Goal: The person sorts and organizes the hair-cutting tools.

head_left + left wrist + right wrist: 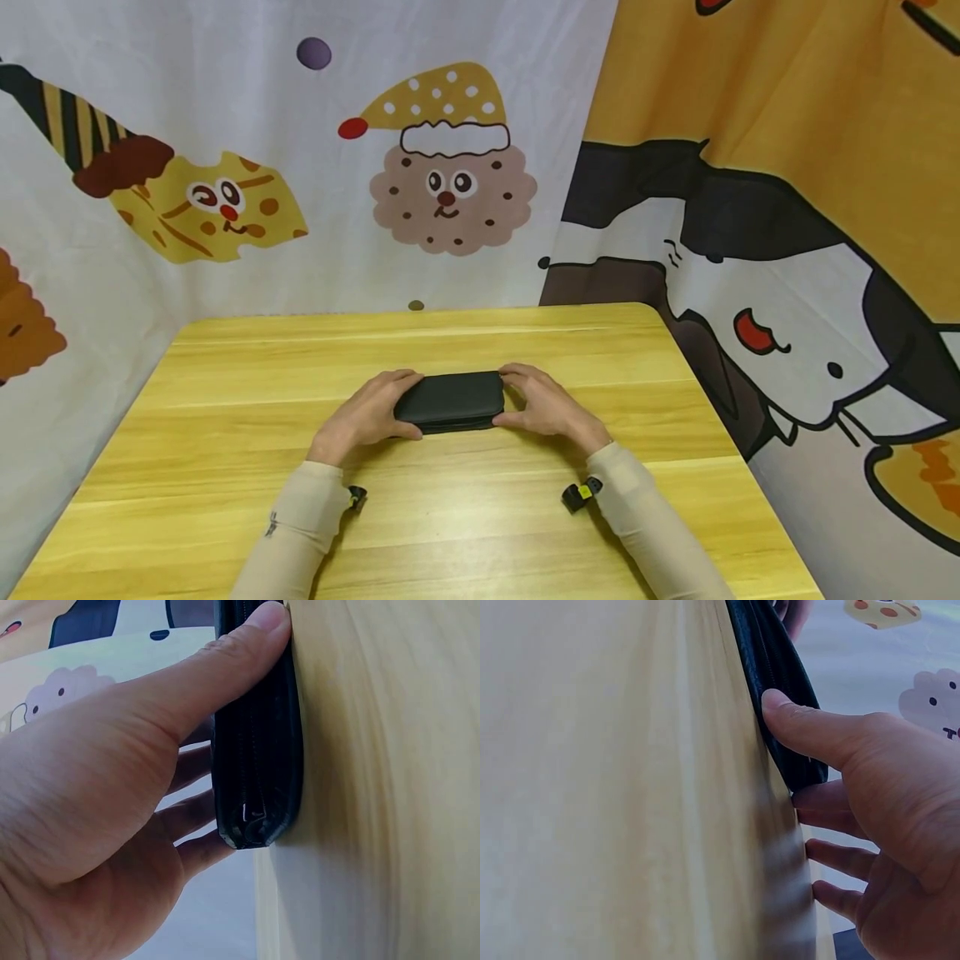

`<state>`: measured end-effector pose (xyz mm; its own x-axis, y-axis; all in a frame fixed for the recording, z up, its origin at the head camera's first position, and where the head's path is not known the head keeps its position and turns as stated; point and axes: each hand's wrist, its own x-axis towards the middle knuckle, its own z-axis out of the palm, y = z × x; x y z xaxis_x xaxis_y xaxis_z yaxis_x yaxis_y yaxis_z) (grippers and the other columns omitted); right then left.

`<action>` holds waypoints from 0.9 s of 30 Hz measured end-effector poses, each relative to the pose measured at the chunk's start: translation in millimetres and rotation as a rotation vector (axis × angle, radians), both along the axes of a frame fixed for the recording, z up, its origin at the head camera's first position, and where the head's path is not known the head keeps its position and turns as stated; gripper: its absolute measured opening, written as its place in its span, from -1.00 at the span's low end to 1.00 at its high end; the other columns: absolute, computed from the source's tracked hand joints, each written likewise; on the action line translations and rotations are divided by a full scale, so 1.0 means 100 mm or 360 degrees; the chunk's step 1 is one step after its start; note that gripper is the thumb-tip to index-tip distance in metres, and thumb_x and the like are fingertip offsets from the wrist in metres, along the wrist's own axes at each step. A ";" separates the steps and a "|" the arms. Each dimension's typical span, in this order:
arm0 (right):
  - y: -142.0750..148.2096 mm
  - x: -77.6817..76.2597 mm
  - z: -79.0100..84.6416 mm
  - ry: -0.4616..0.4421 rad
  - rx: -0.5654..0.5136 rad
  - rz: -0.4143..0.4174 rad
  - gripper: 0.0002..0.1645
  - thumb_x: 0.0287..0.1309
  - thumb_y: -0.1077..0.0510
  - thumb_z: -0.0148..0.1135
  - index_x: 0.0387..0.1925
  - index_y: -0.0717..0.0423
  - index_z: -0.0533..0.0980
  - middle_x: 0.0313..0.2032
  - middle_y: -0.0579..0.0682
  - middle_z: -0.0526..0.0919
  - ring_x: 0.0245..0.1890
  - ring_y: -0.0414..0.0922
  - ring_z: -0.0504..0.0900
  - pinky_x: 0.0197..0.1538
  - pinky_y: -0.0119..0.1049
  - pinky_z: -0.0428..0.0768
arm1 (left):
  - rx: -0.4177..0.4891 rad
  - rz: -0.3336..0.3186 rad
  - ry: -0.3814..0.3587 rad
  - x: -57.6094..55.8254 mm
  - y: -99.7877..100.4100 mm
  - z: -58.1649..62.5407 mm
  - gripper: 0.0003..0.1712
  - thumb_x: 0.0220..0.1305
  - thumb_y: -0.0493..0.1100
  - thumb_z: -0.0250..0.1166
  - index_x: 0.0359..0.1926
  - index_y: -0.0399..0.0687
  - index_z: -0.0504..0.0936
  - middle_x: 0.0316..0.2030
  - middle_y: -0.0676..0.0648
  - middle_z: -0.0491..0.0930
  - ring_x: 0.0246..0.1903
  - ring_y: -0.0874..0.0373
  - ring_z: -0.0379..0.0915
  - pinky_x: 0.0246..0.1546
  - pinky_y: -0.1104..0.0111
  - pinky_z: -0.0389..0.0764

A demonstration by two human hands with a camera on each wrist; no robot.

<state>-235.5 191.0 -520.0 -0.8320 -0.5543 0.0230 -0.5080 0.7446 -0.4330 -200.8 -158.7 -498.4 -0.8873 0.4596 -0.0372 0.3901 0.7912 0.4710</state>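
A black zip wallet (450, 398) lies flat on the wooden table, its long side running left to right. My left hand (370, 410) holds its left end, thumb on the front edge and fingers round the back. At the right end my right hand (546, 403) grips it between the thumb in front and a finger at the far corner. In the left wrist view the zip of the wallet (259, 772) shows along its edge, near the thumb. The right wrist view shows the right thumb against the zipped edge of the wallet (795, 757), with the lower fingers spread.
The light wooden table (465, 525) spreads out around the wallet. Behind it hangs a white curtain (247, 108) with cartoon prints, and an orange printed curtain (660, 75) hangs at the right. Small black devices (581, 495) are worn at both wrists.
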 end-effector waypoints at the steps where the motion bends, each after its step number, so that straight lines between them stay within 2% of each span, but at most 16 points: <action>1: 0.00 0.00 0.01 -0.0001 0.0005 0.0000 -0.05 0.31 -0.25 0.66 0.50 0.24 0.59 0.64 0.17 0.48 0.67 0.20 0.46 0.72 0.17 0.45 | -0.0001 0.0001 0.0002 0.00 0.00 0.00 0.17 0.25 0.11 0.74 0.71 -0.21 0.38 0.66 -0.35 0.39 0.62 -0.40 0.36 0.60 -0.28 0.50; 11: 0.02 0.01 0.06 -0.0069 0.0034 0.0022 -0.03 0.38 -0.25 0.60 0.56 0.24 0.53 0.67 0.16 0.44 0.69 0.19 0.42 0.73 0.19 0.43 | 0.0000 0.0002 0.0006 0.01 0.00 0.00 0.16 0.25 0.10 0.74 0.70 -0.21 0.39 0.66 -0.35 0.40 0.62 -0.39 0.37 0.60 -0.27 0.50; 16: 0.10 -0.02 0.09 -0.0090 -0.0031 0.0067 -0.15 0.48 -0.13 0.52 0.57 0.23 0.51 0.61 0.20 0.52 0.66 0.22 0.48 0.72 0.21 0.44 | -0.0004 -0.0002 0.0003 0.00 0.01 -0.01 0.16 0.25 0.10 0.74 0.70 -0.22 0.39 0.65 -0.35 0.40 0.62 -0.39 0.38 0.59 -0.27 0.51; 21: 0.14 -0.09 0.12 -0.0008 -0.0108 0.0068 -0.33 0.58 0.01 0.43 0.52 0.27 0.54 0.49 0.26 0.64 0.56 0.27 0.58 0.66 0.24 0.51 | -0.0009 0.0001 0.0006 0.00 0.02 0.00 0.16 0.25 0.09 0.74 0.70 -0.23 0.38 0.66 -0.36 0.39 0.62 -0.40 0.37 0.59 -0.27 0.50; 27: 0.09 -0.20 0.14 0.0104 -0.0186 0.0022 -0.51 0.58 0.12 0.42 0.36 0.29 0.65 0.34 0.25 0.76 0.41 0.24 0.72 0.57 0.19 0.63 | -0.0003 0.0008 -0.0016 0.01 0.03 0.01 0.17 0.25 0.09 0.74 0.71 -0.21 0.38 0.67 -0.35 0.38 0.64 -0.39 0.35 0.62 -0.26 0.48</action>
<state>-255.1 199.9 -506.4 -0.8190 -0.5559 0.1418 -0.5477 0.6839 -0.4821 -200.3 -156.0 -497.3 -0.8891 0.4552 -0.0470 0.3814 0.7939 0.4736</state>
